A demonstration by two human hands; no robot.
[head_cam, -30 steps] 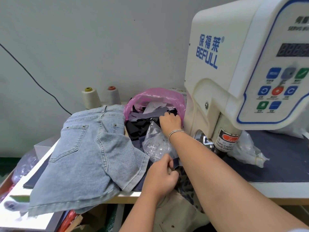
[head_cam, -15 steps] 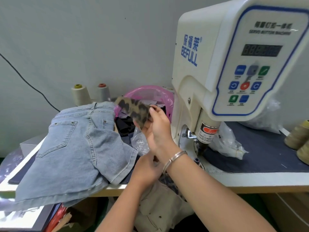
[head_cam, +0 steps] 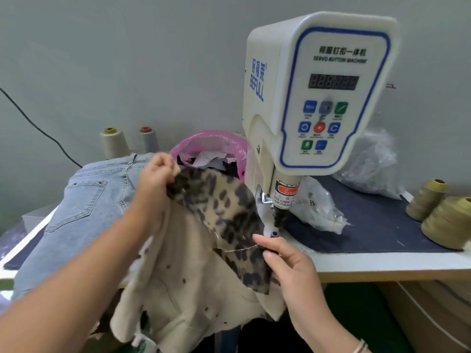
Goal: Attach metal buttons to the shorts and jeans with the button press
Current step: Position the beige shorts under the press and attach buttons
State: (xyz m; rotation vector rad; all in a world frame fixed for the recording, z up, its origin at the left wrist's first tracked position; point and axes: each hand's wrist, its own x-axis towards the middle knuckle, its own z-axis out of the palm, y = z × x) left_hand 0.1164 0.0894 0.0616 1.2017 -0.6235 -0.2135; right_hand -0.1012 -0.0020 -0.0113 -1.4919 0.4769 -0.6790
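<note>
A cream garment with a leopard-print waistband [head_cam: 224,215] is lifted in front of the white button press [head_cam: 316,98]. My left hand [head_cam: 158,179] grips the far upper end of the leopard band. My right hand [head_cam: 283,258] pinches its near end, just below the press's lower die [head_cam: 274,234]. The punch head [head_cam: 280,217] hangs above the die with nothing under it. Light blue denim shorts [head_cam: 89,210] lie piled on the table to the left. A clear bag of small parts [head_cam: 316,207] lies right of the punch.
A pink plastic bag [head_cam: 211,143] of fabric scraps sits behind the garment. Two thread cones [head_cam: 114,143] stand by the wall at left, olive thread cones [head_cam: 443,220] at the right edge. A dark blue mat [head_cam: 377,225] covers the table by the press.
The leopard-print piece has been pulled up and spread wide. My left hand rose from the table edge to its far end; my right hand dropped to its near end by the die.
</note>
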